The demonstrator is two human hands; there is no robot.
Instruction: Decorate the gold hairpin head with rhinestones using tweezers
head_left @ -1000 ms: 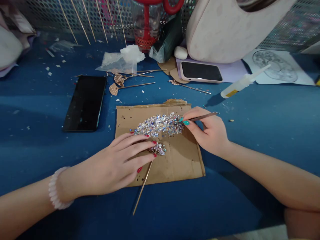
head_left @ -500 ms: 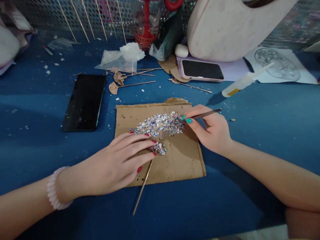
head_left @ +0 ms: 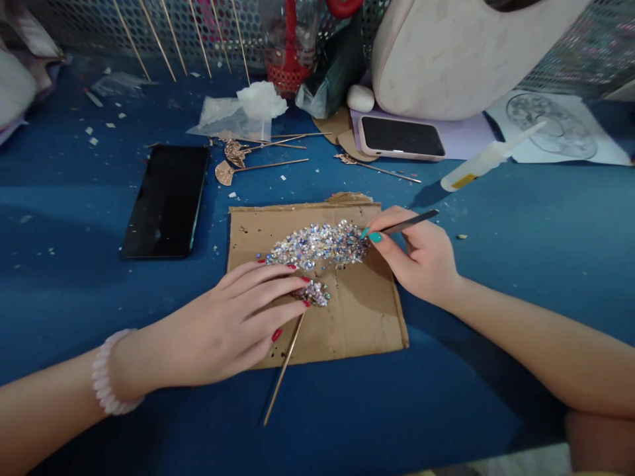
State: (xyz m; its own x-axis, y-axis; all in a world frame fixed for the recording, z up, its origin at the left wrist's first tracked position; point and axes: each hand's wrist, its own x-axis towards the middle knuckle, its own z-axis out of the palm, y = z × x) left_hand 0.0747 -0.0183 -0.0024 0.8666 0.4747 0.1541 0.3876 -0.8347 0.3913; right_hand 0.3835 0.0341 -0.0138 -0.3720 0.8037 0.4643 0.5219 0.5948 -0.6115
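Note:
My right hand (head_left: 419, 254) pinches dark metal tweezers (head_left: 409, 222), their tips hidden by its fingers at the right end of a pile of small rhinestones (head_left: 317, 243) in silver, blue and pale tones. The pile lies on a brown cardboard sheet (head_left: 370, 317). My left hand (head_left: 238, 320), with red nails, lies palm down with its fingers stretched over the sheet's left side. Its fingertips touch the rhinestone-covered head of a hair stick (head_left: 316, 293), whose thin gold-coloured stem (head_left: 284, 370) points down past the cardboard's front edge. Part of that head is under the fingers.
A black phone (head_left: 167, 201) lies left of the cardboard. Several gold-coloured hair sticks (head_left: 268, 164) and a plastic bag (head_left: 231, 118) are behind it. Farther right are a pink-cased phone (head_left: 401, 137), a white bag (head_left: 461, 59), a glue bottle (head_left: 471, 170) and a printed sheet (head_left: 558, 129).

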